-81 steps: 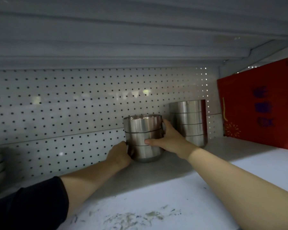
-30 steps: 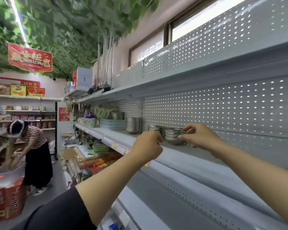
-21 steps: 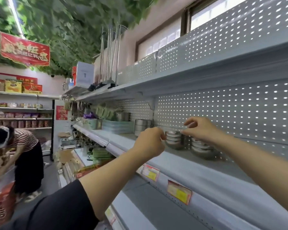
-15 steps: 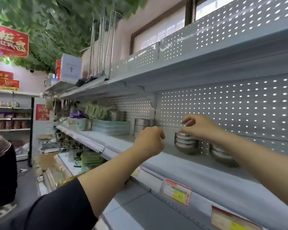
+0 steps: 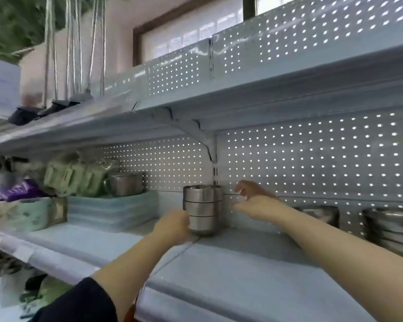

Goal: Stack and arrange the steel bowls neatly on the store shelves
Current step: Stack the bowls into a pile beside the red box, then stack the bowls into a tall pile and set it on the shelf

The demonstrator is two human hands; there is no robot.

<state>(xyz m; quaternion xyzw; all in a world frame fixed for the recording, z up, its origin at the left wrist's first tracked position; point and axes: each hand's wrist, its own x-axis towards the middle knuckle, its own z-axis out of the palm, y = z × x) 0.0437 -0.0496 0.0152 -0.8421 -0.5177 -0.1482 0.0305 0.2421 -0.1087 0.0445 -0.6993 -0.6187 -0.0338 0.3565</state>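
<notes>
Left hand [image 5: 173, 225] grasps the bowl stack [image 5: 201, 209] at its 8 o'clock on the shelf [image 5: 242, 256]; right hand [image 5: 254, 201], fingers released, hovers at 3 o'clock.

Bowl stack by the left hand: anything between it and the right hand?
Nothing in the head view: between the bowl stack and the open right hand show only perforated back panel and bare shelf.

Daylight is passed through the pegboard [image 5: 312, 163] holes as bright dots; window [image 5: 191, 40] is overexposed. Left goods are smeared by motion blur; edges are bent by wide-angle distortion.
</notes>
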